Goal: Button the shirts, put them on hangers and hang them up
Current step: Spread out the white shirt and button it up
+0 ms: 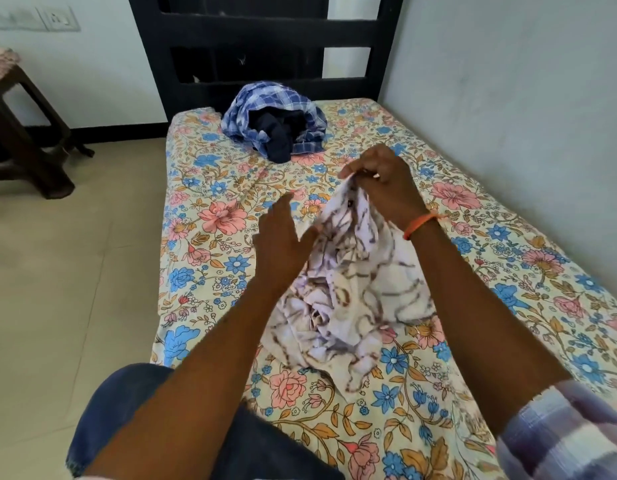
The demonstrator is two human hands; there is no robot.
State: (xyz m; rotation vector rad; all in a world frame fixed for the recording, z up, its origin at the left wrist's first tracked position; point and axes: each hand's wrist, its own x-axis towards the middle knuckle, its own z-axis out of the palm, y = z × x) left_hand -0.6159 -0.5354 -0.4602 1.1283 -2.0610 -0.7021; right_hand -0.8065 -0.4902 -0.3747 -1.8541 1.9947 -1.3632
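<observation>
A white shirt with a brown line pattern (pixel 355 296) lies crumpled in the middle of the bed, its upper part lifted. My right hand (pixel 383 181) pinches the raised edge of that shirt, near a dark button. My left hand (pixel 282 233) hovers just to the left of the lifted cloth with its fingers straight and holds nothing. A blue checked shirt (pixel 265 109) lies bundled with a dark navy garment (pixel 279 136) at the far end of the bed. No hanger is in view.
The bed has a floral sheet (pixel 473 271) and a dark headboard (pixel 258 46). A pale wall (pixel 525 116) runs along the bed's right side. A dark wooden stool (pixel 19 119) stands on the tiled floor (pixel 68 271) at the left.
</observation>
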